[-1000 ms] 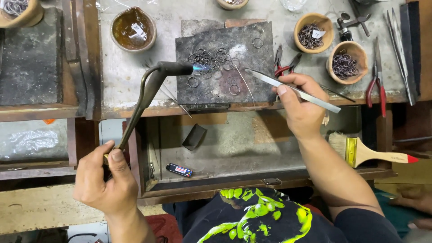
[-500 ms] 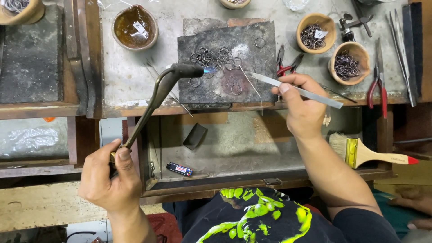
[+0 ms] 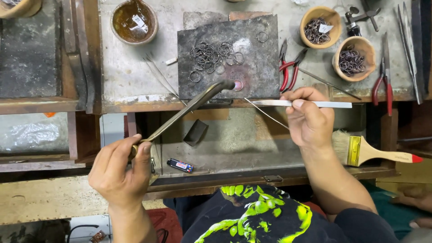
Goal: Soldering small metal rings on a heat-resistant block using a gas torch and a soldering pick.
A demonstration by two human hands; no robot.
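My left hand grips the handle of a long curved metal torch; its nozzle ends over the front edge of a dark soldering slab, next to a ring that glows pink. Several small metal rings lie spread on the slab. My right hand holds long steel tweezers and a thin wire, their tips drawn back just in front of the slab's near edge.
Two wooden bowls of rings stand at the right, a bowl of brown liquid at the left. Red-handled pliers, a paintbrush and a lighter lie around the bench and open drawer.
The torch nozzle has swung right and toward me, from the slab's left side to its front edge. My right hand has pulled the tweezers back off the slab. The view is closer.
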